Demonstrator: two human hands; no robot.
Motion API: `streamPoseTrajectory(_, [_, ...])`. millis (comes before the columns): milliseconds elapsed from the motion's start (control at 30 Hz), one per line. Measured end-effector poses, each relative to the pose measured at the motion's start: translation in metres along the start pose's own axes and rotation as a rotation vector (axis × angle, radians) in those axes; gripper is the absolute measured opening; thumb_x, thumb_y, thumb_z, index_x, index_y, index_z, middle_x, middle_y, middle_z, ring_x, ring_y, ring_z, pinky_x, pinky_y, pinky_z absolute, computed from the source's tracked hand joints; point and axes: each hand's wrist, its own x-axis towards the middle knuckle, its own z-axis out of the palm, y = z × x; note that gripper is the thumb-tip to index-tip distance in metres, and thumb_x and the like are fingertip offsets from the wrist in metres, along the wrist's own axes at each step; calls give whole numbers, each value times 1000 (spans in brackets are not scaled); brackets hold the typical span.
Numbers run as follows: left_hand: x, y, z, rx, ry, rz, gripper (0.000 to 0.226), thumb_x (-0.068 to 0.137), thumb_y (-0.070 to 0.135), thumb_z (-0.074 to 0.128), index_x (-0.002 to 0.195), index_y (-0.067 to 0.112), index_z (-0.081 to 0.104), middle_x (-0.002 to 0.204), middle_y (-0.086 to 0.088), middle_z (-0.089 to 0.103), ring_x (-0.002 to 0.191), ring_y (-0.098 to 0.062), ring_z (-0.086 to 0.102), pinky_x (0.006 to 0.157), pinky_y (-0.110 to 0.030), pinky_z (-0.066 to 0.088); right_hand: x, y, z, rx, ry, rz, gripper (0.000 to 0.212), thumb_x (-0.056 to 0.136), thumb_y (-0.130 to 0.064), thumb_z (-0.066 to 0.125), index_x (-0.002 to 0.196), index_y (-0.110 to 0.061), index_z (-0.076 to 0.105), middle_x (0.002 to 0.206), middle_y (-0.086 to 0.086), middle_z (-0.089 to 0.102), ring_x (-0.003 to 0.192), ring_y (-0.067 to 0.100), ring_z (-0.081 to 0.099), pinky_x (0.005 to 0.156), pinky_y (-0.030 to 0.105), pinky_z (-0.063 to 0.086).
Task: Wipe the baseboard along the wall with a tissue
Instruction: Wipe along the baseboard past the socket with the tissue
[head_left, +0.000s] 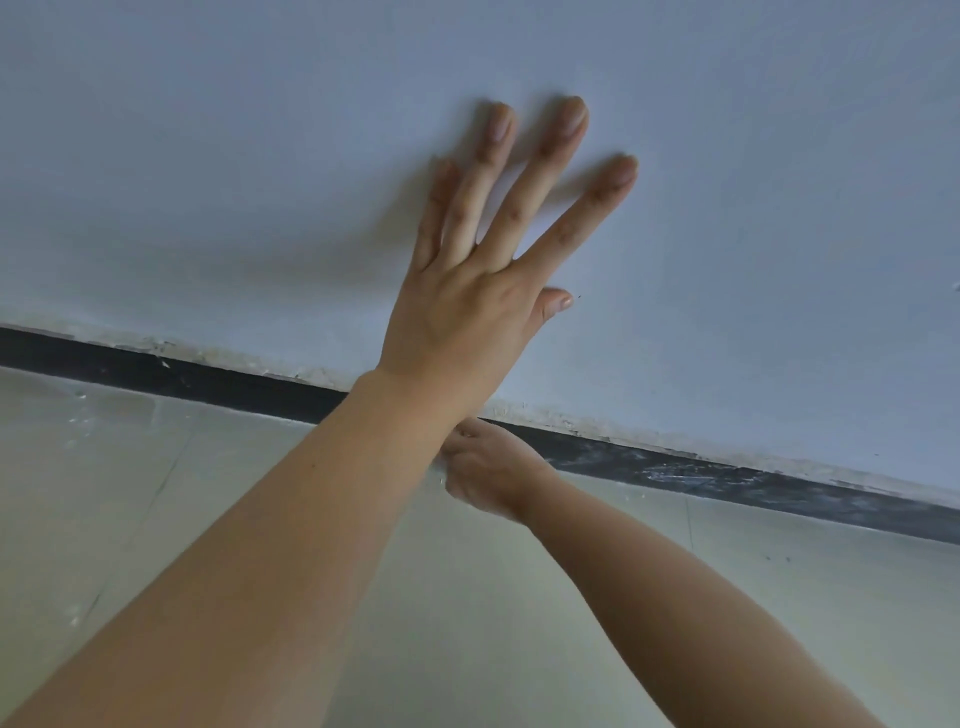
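- L hand (467, 306): flat on the wall (208, 156), back of hand to cam, fingers (550, 156) straight & spread, thumb out to the right. Holds nothing, just presses on the paint.
- L forearm runs up from bottom-left, crossing over the baseboard (727, 478) and hiding part of the R hand.
- R hand (488, 467): lower down, right at the baseboard, knuckles against the dark strip. Fingers curled in tight on the tissue (441, 472). Only a pale sliver of it shows at the hand's left edge, the rest is hidden by hand & L wrist.
- Tissue sits at the foot of the wall, approx where baseboard meets floor (156, 519), just under the L wrist.
- Baseboard: black band, slanting down to the right. Whitish smears & scuffs on the stretch right of the R hand, darker and plainer to the left.
- Top edge of baseboard: ragged, chipped pale paint line.
- Floor: pale tiles w/ thin joints, some light specks far left.
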Motion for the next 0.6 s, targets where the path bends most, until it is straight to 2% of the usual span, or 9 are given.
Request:
streamPoseTrajectory(100, [-1,-2,-3,-6,-20,20,85,79,33,71,150,29,25,154,-7,21,142,-36,13,118,-44,7,-33,0,20,-18,-119,-10,25,77,-3,61,71,-26,53,87,-8,63,106,22,42,87,31,34])
streamPoseTrajectory(167, [-2,0,-3,-14,-22,5,84,80,29,72,150,28,25,155,-7,21,141,-37,12,118,-44,5,-48,-1,32,7,-210,19,24,79,0,61,74,-23,58,79,-4,57,101,23,42,80,28,33])
streamPoseTrajectory(233, [-2,4,-1,-21,-19,-22,83,82,26,71,150,27,25,153,-6,15,141,-38,10,117,-44,2,-50,-2,39,84,-229,61,28,79,1,63,68,-21,50,66,-4,40,91,22,39,66,24,27])
streamPoseTrajectory(267, [-2,5,0,-27,-24,-32,82,83,24,70,150,27,24,153,-5,12,141,-38,8,117,-44,1,-48,-2,34,102,-191,65,30,78,0,65,65,-20,47,64,-5,37,89,22,39,66,25,26])
streamPoseTrajectory(300, [-2,6,1,-33,-33,-37,81,85,22,69,149,28,22,152,-4,10,140,-38,7,117,-43,-1,-45,-2,26,86,-155,56,29,76,-2,66,64,-21,47,64,-7,43,92,22,41,71,27,28])
streamPoseTrajectory(400, [-3,6,1,-44,-50,-46,78,87,22,67,148,30,18,152,-2,7,140,-37,3,117,-41,-3,-20,-5,2,37,-27,-15,13,75,-11,65,76,-24,66,78,-13,64,101,19,44,83,28,36])
streamPoseTrajectory(500, [-4,7,1,-42,-56,-46,76,87,26,65,148,31,19,152,-3,6,140,-36,1,118,-41,-2,9,-9,-3,8,-4,1,20,72,-13,64,80,-29,72,81,-15,67,103,16,48,93,29,40])
streamPoseTrajectory(600, [-4,5,1,-46,-68,-39,77,89,28,63,149,36,15,152,-1,4,141,-33,-4,118,-40,-1,8,-9,6,-30,-27,-3,19,75,-15,64,87,-27,72,93,-8,69,115,19,44,96,30,35])
